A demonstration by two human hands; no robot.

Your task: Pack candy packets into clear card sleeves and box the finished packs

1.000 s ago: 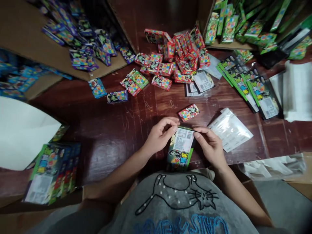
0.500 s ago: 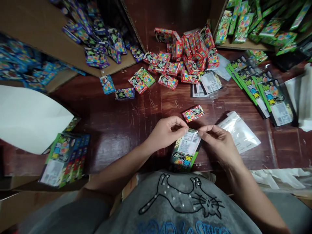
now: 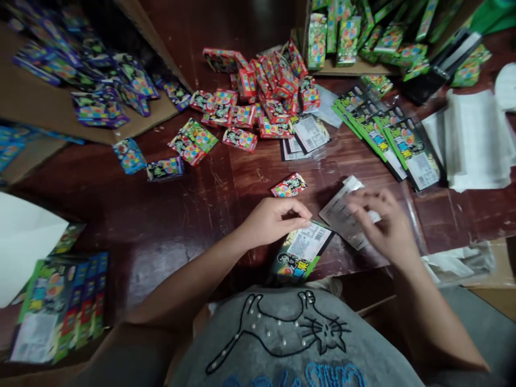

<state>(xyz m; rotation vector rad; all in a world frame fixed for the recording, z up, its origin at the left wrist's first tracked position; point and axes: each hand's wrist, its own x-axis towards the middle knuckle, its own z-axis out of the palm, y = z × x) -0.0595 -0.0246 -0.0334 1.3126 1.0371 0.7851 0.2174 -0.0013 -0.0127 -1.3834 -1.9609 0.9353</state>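
Observation:
My left hand pinches the top edge of a flat green-and-black printed candy packet, its barcode panel facing up. The packet slants down toward my shirt at the table's front edge. My right hand is off the packet, slightly blurred, thumb and fingers apart. It hovers over a clear plastic bag with printed white sheets, covering part of it. Just beyond my left hand lies a single small red candy box.
Red candy boxes lie heaped at the back. Cardboard cartons hold purple boxes and green boxes. Printed packets and a white stack lie right. Filled packets stand at left beside white paper.
My right hand has let go of the packet's corner and moved right, over the plastic bag. My left hand keeps its pinch. The view has turned to the right.

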